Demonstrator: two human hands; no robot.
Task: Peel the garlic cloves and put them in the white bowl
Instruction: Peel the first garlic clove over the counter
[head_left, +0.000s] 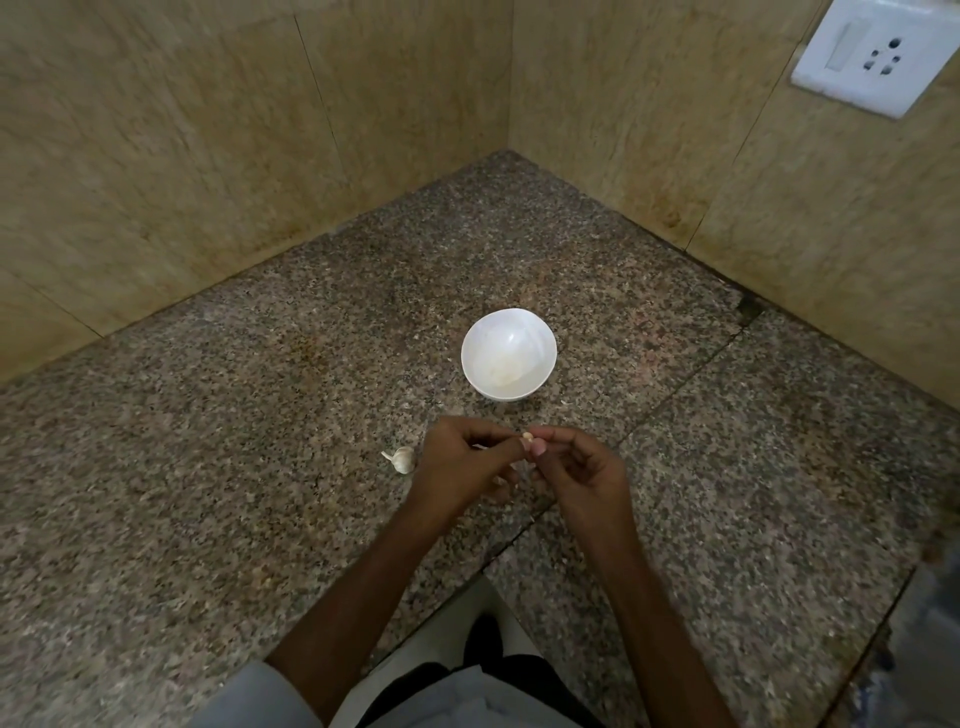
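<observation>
So both hands are up over the counter (208, 467), meeting in the middle just in front of the bowl (540, 332). The left hand (457, 467) and right hand (582, 467) each have their fingers curled in, and the fingertips of both pinch one small clove (527, 441) between them. It's a pale little thing held right where the thumbs and forefingers come together, in the air above the counter and not touching it. How much skin is on it I honestly can't tell, it's too small. The bowl is white, upright, sitting on the speckled granite a bit beyond the hands. There's something pale and faint at the bottom of it, but it blends into the white, so I can't say what it is. Just left of the left hand a bulb (401, 459) lies on its side on the counter, near the hand but apart from it. A tiny whitish peel scrap (567, 402) sits on the granite beside the bowl on its right. The counter runs into a corner of tan stone wall (208, 156), and there's a white socket (878, 52) up on the right-hand wall. Bare forearms come in from the bottom edge.
</observation>
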